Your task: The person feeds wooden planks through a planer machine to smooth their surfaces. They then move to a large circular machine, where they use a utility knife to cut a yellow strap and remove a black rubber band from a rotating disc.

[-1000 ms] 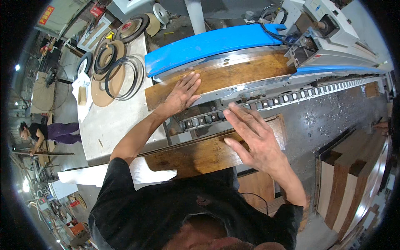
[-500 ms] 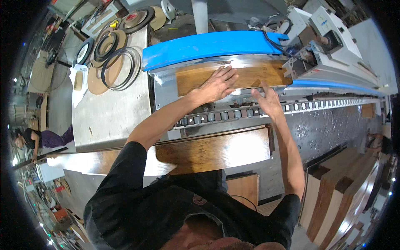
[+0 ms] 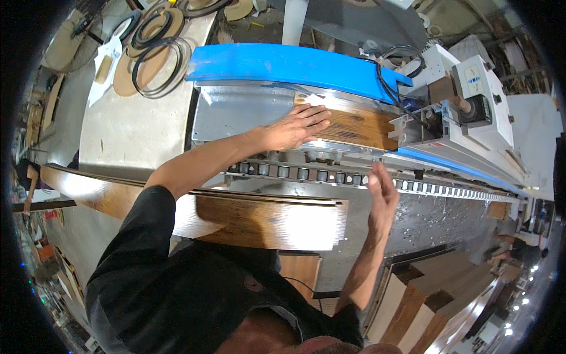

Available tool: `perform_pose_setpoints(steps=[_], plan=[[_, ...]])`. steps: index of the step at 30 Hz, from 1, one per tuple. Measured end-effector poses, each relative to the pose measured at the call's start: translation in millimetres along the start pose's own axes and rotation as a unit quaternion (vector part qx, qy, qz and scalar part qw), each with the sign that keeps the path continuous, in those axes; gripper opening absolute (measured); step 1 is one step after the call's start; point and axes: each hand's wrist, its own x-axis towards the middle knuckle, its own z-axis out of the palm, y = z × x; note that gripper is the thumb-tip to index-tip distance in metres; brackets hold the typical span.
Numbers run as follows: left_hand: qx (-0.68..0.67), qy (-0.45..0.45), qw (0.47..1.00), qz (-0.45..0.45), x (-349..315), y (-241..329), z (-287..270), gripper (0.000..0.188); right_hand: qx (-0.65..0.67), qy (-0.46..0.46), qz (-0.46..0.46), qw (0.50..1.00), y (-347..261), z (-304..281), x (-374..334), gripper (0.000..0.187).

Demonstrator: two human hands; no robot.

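A brown wood-grain board [image 3: 359, 129] lies flat on a metal machine bed [image 3: 244, 112], its right end up against the machine's head [image 3: 427, 121]. My left hand [image 3: 298, 127] rests palm down across the board's left end, fingers stretched out, gripping nothing. Nearer to me, my right hand [image 3: 383, 192] hangs in the air beside the roller track [image 3: 303, 174], off the board. Its fingers point away from me, extended and slightly blurred, with nothing visible in them. Close to my body lies a stack of long wood-grain boards [image 3: 259, 218].
A blue guard [image 3: 283, 66] runs behind the bed. On the left, a metal table [image 3: 130, 127] carries rolls of edging [image 3: 156, 76]. The white machine housing [image 3: 483, 88] stands at right. Stacked panels [image 3: 424, 295] sit low at right, and other people appear near both rims.
The board has slid right along the bed, with my left hand following on its left end. My right hand has drawn back from the board toward me. The whole view has shifted.
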Motion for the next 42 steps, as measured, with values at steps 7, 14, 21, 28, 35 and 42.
perform_pose_setpoints(steps=[7, 14, 21, 28, 35, 42], plan=[[0.009, 0.014, 1.0, -0.016, 65.8, 20.4, 41.3, 0.055, 0.036, 0.063, 0.013, 0.997, 36.3, -14.1, -42.6, 0.068], [-0.002, 0.007, 1.0, -0.021, 117.5, 37.0, 58.1, 0.054, 0.053, 0.089, 0.026, 0.994, 42.9, -18.1, -67.1, 0.058], [-0.133, 0.028, 0.986, -0.097, 30.2, 65.2, -41.8, 0.043, 0.075, 0.107, 0.02, 0.991, 38.0, -18.8, -75.0, 0.053], [-0.116, 0.174, 0.945, -0.251, -67.2, 126.4, -155.0, 0.028, 0.115, 0.084, -0.064, 0.988, -0.9, -14.1, -69.8, 0.051], [-0.08, 0.235, 0.888, -0.386, -135.1, 186.0, -178.0, 0.028, 0.141, -0.049, -0.143, 0.978, -39.2, 38.0, -88.3, 0.042], [-0.097, 0.273, 0.845, -0.449, -187.1, 214.6, -186.4, 0.027, 0.125, -0.362, -0.114, 0.917, -40.7, 130.4, -142.2, 0.048]])
